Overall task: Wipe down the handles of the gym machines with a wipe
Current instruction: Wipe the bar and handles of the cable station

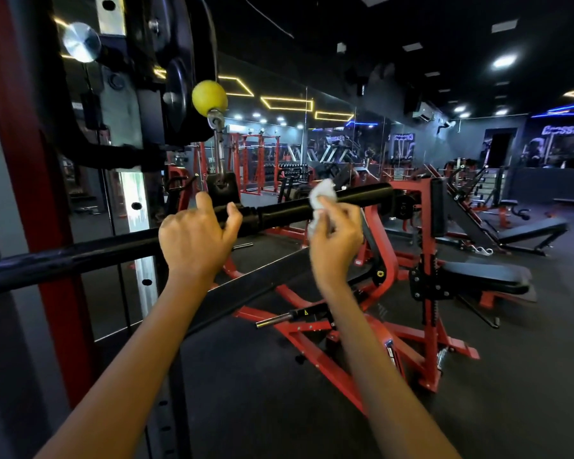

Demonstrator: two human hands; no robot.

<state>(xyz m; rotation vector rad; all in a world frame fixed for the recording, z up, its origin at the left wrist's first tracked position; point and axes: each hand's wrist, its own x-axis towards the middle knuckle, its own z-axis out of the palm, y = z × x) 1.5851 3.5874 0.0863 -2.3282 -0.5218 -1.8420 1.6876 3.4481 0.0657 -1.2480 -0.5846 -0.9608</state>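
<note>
Left hand: I see my left hand (pixel 198 235) on the long black bar (pixel 289 208), fingers and thumb curled round it just left of the collar where the bar thickens; its grip is grasping the bar.
Right hand: my right hand (pixel 337 231) is just right of the left one, its grip pinching the white wipe (pixel 320 197) between thumb and fingers.
Wipe: crumpled, pressed against the near side and top of the bar's thick sleeve, partly hidden by my fingers.
Bar: it runs from the near left edge, up and to the far right, crossing in front of the red upright (pixel 24 193) of the rack on the left.
Cable fitting: a yellow ball stopper (pixel 209 96) hangs above the bar, with a metal link below it going down to a black bracket (pixel 222 187) just behind the bar.
Left side: black weight plates (pixel 179 97) and a round silver knob (pixel 82 41) sit high on the rack.
Right side: a red plate-loaded machine (pixel 424 293) with a black padded seat (pixel 484 276) stands on the dark floor (pixel 527 376) beyond my right forearm.
Far: more red racks and a mirrored wall under yellow strip lights.
</note>
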